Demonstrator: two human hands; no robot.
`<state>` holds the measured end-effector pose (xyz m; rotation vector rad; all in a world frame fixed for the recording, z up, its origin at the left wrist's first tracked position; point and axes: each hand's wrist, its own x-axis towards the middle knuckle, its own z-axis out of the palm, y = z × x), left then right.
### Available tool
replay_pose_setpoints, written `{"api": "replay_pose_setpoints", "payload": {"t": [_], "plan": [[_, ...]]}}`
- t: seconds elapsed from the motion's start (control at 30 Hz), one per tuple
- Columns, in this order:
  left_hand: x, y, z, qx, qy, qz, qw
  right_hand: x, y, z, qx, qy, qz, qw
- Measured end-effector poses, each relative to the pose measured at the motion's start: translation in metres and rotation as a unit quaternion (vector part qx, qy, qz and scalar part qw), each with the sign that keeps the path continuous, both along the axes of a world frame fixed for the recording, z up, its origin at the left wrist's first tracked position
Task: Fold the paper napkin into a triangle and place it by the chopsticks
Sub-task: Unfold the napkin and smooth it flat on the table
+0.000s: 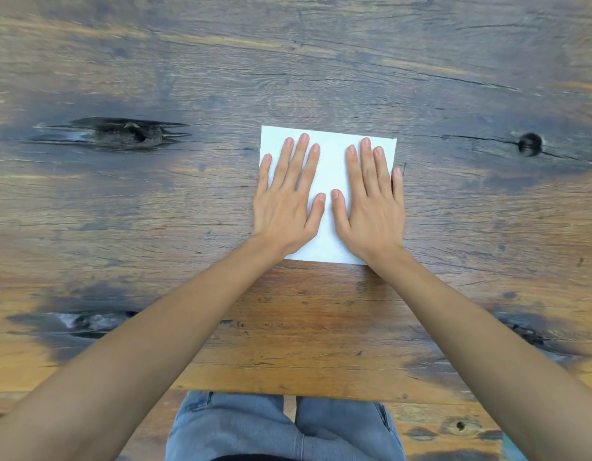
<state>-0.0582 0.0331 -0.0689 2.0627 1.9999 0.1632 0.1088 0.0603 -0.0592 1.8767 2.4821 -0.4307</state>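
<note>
A white square paper napkin (328,168) lies flat on the wooden table, a little right of the middle. My left hand (289,197) rests palm down on its left half with fingers spread. On the right half my right hand (371,201) lies flat the same way, its little finger just past the napkin's right edge. Both thumbs nearly meet over the napkin's centre. Neither hand grips anything. No chopsticks are in view.
The dark, knotted wooden table (188,211) fills the view. Its near edge (288,395) runs just above my knees in blue jeans (284,427). A dark knot hole (530,144) sits to the right of the napkin.
</note>
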Motion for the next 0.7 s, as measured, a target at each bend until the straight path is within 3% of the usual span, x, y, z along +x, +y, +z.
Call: {"api": "replay_pose_setpoints", "payload": {"t": [0.7], "plan": [[-0.0019,-0.0015,-0.0058,0.004,-0.006,0.036,0.999,0.0050,-0.0009,-0.0040,0.030,0.012,0.004,0.999]]}}
